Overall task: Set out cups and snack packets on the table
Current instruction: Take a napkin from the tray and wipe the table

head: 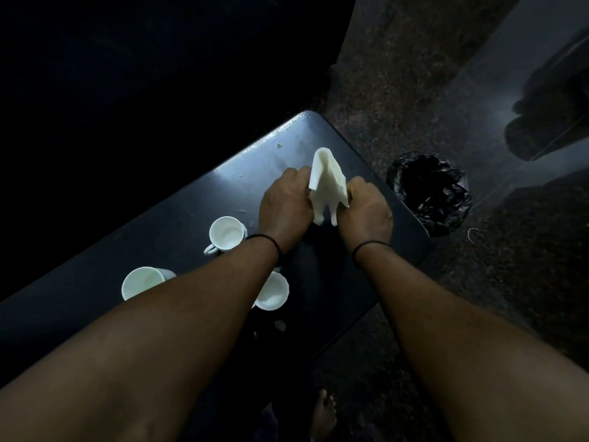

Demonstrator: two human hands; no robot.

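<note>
left hand point(285, 202) and right hand point(366, 208) both pinch a white packet point(328, 183) above the dark table point(191, 199), apparently tearing it open. three white cups point(227, 234) stand nearby on the left. next, presumably, the packet goes down beside them.

Bare forearms; black wristbands point(267, 240)

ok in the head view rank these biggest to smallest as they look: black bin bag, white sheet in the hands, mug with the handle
1. black bin bag, on the floor beside the table
2. white sheet, pinched between both hands
3. mug with the handle

Sheet and mug look close; the raised sheet sits nearer the camera, so that order is unsure.
</note>
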